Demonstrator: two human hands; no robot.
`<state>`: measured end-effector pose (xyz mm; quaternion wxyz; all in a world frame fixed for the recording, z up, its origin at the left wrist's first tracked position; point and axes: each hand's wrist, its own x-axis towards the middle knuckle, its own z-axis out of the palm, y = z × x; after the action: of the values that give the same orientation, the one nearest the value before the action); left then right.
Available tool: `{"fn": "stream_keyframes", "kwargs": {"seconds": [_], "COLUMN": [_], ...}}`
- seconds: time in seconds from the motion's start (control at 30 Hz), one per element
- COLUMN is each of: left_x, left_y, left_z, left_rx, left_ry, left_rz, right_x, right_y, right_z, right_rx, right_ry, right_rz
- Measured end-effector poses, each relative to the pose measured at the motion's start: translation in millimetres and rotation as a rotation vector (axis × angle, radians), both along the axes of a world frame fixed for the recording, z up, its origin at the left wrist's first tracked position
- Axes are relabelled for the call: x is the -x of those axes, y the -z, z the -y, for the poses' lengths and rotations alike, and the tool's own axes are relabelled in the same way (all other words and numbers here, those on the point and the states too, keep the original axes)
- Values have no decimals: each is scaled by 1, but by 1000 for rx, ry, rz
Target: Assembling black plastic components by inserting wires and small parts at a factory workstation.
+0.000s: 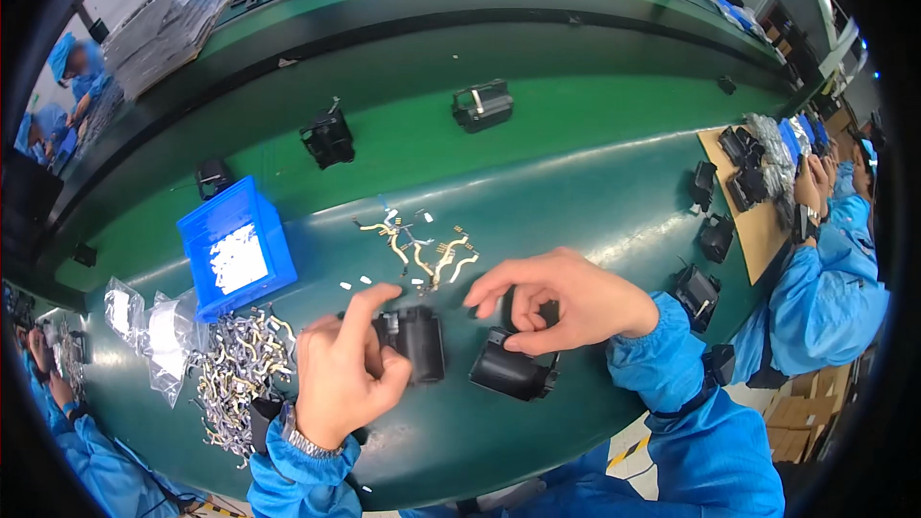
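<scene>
Two black plastic housings lie side by side before me on the green bench. My left hand point(345, 369) is at the left edge of the left housing point(420, 345), its index finger and thumb apart; whether they touch it is unclear. Over the far edge of the right housing point(508, 367) hovers my right hand point(571, 302). Its index finger and thumb are spread, the other fingers curl inward, and nothing shows between them. Just beyond the hands lie several short cream wire leads point(443, 254) with small connectors, and a few small white pieces point(355, 283).
A blue bin point(235, 302) of white parts stands left, beside clear plastic bags point(168, 336) and a heap of wire leads point(240, 374). More housings rest on the far green strip point(403, 125) and at right, near a cardboard sheet point(758, 249). A co-worker's sleeve point(815, 297) is close at right.
</scene>
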<state>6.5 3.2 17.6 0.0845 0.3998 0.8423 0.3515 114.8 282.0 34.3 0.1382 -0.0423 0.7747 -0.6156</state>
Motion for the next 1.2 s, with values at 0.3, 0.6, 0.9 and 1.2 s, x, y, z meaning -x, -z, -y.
{"fn": "stream_keyframes", "kwargs": {"seconds": [0.3,0.6,0.9,1.2], "left_x": [-5,-1,-3,-18], "left_y": [-3,4,-2,-5], "left_z": [-4,6,0,-1], "left_rx": [41,60,23,16], "left_ry": [32,-57,-49,6], "left_rz": [-384,-201,155,282], "right_x": [4,-1,-1,37], "right_y": [18,7,-6,24], "right_z": [4,-3,-8,3], "right_rx": [-163,-585,-565,-456], "right_ry": [-117,-10,-62,338], "right_rz": [-170,-202,-118,-335]}}
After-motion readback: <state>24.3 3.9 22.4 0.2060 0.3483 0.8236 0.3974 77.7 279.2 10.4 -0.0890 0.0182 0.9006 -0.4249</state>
